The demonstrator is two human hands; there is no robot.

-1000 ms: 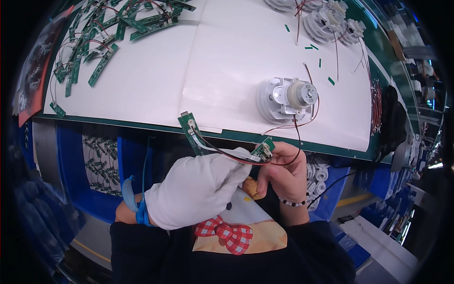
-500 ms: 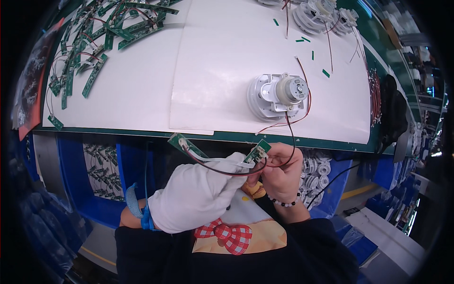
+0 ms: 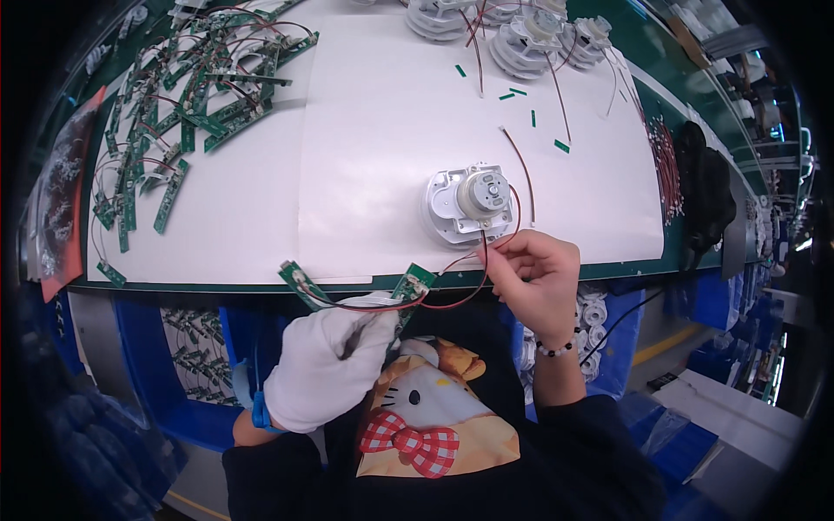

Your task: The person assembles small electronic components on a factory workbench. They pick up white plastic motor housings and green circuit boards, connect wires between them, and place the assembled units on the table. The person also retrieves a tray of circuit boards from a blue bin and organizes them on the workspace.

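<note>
My left hand (image 3: 334, 360), in a white glove with a blue band at the wrist, is closed on a pair of narrow green circuit boards joined by a white cable. One board (image 3: 413, 283) sticks up past its fingertips; the other board (image 3: 301, 283) juts out on the left. Red and black wires run from the right-hand board to a white motor unit (image 3: 441, 207), which stands on the table with its round metal motor facing up. Bare and wearing a bead bracelet, my right hand (image 3: 540, 276) pinches thin wires (image 3: 473, 254) just below the unit.
A heap of wired circuit boards (image 3: 187, 117) covers the table's left side. More motor units (image 3: 526, 48) stand at the back, near small green scraps (image 3: 562, 146). A bundle of red wires (image 3: 666, 169) lies at the right. Blue bins (image 3: 152, 352) sit below the front edge.
My right hand has moved away from the board, up and right toward the motor unit. My left hand has drawn left with the boards. The view has shifted slightly.
</note>
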